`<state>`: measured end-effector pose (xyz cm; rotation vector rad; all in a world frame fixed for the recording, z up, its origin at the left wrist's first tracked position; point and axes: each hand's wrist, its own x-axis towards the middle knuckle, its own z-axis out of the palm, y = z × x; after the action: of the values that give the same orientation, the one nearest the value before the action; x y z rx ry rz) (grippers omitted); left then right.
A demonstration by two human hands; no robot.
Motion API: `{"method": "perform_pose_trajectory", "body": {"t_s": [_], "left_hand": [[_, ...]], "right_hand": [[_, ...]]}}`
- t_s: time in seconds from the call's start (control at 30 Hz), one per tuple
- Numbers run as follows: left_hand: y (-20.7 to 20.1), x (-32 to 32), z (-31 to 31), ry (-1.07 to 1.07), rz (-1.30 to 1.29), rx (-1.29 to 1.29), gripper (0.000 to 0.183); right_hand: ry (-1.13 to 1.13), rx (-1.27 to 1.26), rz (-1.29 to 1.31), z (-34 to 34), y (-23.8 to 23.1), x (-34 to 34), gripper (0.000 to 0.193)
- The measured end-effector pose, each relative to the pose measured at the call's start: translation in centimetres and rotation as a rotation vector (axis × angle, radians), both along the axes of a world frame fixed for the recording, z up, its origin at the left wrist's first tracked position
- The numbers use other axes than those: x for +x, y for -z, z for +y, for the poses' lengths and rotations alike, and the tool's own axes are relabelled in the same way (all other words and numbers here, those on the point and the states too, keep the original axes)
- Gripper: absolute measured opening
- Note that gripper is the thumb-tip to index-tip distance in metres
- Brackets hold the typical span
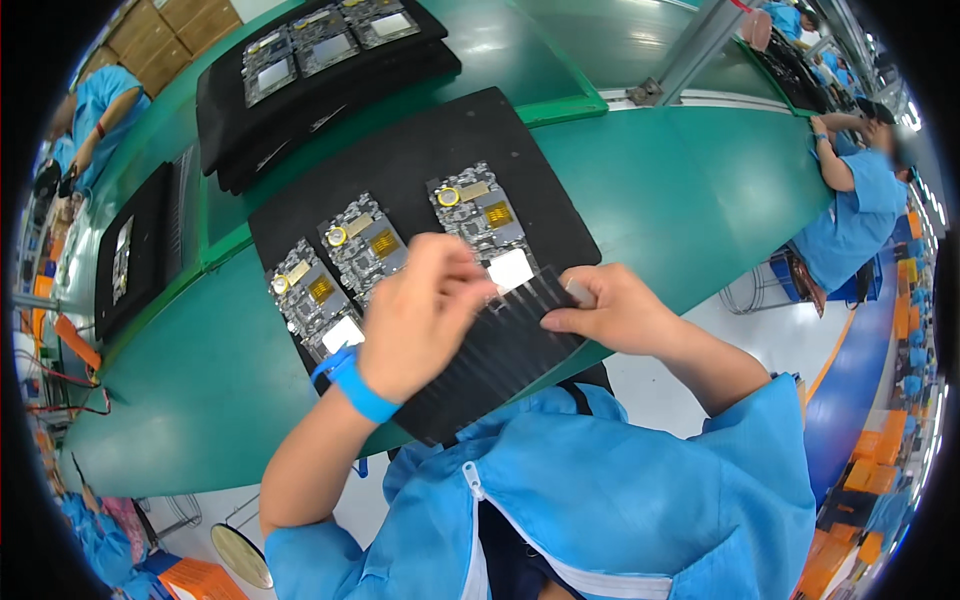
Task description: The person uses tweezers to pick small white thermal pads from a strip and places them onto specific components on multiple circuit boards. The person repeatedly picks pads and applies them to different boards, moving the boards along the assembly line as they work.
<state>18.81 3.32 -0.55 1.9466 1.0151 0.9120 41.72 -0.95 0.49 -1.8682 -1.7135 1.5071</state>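
Note:
Three circuit boards lie in a row on a black mat: a left board, a middle board and a right board. Each bears a round yellow-ringed part, and white patches show on the left and right ones. Over the near edge of the mat is a sheet of black strips, gripped at its right corner by my right hand between thumb and fingers. My left hand, wearing a blue wristband, is closed in a pinch at the sheet's upper edge, in front of the middle board. What the pinch holds is too small to make out.
Behind the mat stands a stack of black mats carrying more boards. Another black mat with a board leans left, past a green ridge. A metal post rises at the back right. Co-workers in blue sit on both sides.

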Motion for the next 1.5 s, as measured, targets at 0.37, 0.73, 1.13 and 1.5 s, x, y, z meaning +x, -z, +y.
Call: {"method": "perform_pose_trajectory", "body": {"t_s": [0.37, 0.73, 1.13, 1.5], "left_hand": [[2.5, -2.6, -3.5, 0.301, 0.625, 0.598, 0.025], [0.9, -1.4, -4.1, 0.314, 0.865, 0.922, 0.024], [-1.7, -2.9, -3.8, 0.164, 0.871, 1.087, 0.026], [2.1, -4.0, -3.6, 0.304, 0.864, 1.158, 0.027]], "right_hand": [[0.444, -0.112, 0.075, -5.5, 2.5, 8.7, 0.027], [0.751, -0.1, 0.665, -9.9, 5.8, 6.8, 0.04], [0.86, -0.18, 0.987, -12.7, 5.4, 0.1, 0.042], [0.817, -0.287, 1.186, -9.9, 7.2, -7.2, 0.032]]}}
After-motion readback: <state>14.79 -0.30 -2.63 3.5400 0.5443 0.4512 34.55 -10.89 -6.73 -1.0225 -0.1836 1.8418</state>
